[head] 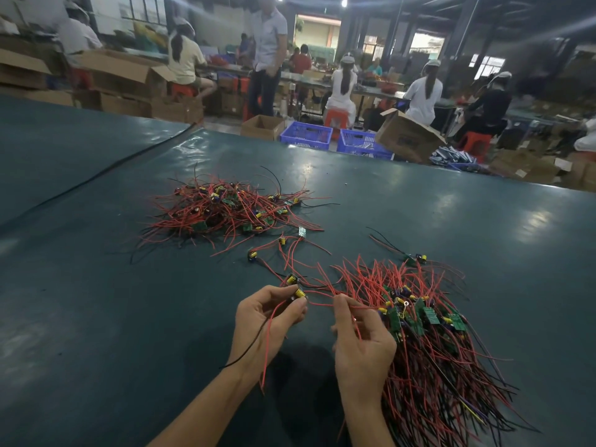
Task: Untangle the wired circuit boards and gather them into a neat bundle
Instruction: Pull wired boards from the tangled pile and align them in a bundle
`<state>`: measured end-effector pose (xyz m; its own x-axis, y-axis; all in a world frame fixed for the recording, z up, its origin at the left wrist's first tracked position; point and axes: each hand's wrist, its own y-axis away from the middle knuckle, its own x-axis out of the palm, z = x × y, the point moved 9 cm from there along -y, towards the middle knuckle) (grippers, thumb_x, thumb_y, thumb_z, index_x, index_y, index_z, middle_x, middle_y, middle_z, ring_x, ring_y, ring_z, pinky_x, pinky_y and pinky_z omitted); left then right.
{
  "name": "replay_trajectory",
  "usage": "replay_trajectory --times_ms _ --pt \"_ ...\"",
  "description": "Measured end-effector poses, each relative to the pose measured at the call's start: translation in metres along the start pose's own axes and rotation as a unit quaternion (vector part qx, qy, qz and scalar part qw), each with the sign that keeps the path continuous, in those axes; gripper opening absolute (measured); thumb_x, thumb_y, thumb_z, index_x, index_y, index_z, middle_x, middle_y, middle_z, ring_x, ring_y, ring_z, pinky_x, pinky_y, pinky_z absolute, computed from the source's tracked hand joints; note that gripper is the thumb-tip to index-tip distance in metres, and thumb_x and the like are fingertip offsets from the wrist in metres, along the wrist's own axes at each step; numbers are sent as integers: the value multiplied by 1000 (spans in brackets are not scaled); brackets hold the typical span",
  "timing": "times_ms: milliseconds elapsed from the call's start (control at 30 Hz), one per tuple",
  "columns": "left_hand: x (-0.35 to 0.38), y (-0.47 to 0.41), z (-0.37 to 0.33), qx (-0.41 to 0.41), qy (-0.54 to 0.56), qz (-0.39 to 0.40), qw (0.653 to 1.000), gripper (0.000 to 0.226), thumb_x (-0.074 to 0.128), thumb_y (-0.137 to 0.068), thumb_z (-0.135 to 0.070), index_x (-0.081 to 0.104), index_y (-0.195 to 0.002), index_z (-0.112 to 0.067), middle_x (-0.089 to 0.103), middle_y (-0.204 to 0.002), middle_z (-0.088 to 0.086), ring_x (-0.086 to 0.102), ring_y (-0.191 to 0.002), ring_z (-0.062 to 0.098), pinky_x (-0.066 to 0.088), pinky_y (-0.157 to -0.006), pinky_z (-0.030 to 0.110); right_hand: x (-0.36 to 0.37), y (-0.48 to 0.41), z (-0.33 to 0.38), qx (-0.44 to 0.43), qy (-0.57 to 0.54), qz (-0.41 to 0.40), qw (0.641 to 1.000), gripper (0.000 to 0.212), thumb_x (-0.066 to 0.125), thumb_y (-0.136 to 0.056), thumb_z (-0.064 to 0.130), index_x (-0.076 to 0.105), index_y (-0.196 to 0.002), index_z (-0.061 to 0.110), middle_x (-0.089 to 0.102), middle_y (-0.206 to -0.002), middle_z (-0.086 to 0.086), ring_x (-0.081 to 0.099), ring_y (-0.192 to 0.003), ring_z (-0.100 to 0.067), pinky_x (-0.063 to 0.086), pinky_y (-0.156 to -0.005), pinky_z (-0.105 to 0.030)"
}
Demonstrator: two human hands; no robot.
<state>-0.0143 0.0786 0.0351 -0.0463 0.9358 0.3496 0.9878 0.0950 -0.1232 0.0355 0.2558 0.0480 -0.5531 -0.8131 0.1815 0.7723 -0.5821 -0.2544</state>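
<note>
1. L hand (267, 321), low centre of my feed: thumb + fingertips pinch one small circuit board (300, 293) w/ a yellow capacitor. Its red and black leads hang down over the palm and wrist.
2. R hand (361, 343), just beside the L: fingers curled, pinching a red wire (319, 303) that runs across toward the L hand.
3. A bundle (429, 350) lies on the table (96, 301) against the R hand's outer side, boards near the fingertips, leads fanned back toward me.
4. A tangled pile (225, 211) sits well ahead of the L hand. A few loose boards (283, 241) lie between it and both hands.
5. Risk, my read: the pinched wire looks crossed w/ others from the bundle. A hard pull apart could drag the bundle out of order or strain a solder joint.
6. The hanging leads could also snag the loose boards.
</note>
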Motion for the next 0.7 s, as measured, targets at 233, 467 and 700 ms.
replay_trajectory --times_ms 233,467,700 --pt "0 4 -12 57 -86 7 995 20 74 -77 4 73 -92 -10 74 -84 7 71 -79 19 59 -76 35 19 11 -28 209 -156 44 964 28 75 -76 6 70 -104 10 75 -79 -8 71 -68 -15 51 -49 -21" --pt "11 4 -14 42 -120 80 989 17 72 -78 7 71 -89 -7 74 -76 5 70 -69 14 52 -59 19 4 4 -32 232 -233 -36 944 20 71 -80 2 69 -100 3 73 -75 -6 68 -61 -10 51 -49 -17" --pt "13 2 0 -43 -24 102 994 13 70 -80 6 71 -89 -3 72 -74 7 68 -66 18 54 -59 22 19 7 -24 162 -57 67 983 15 71 -81 28 79 -73 18 72 -68 -5 65 -62 -13 55 -58 -24"
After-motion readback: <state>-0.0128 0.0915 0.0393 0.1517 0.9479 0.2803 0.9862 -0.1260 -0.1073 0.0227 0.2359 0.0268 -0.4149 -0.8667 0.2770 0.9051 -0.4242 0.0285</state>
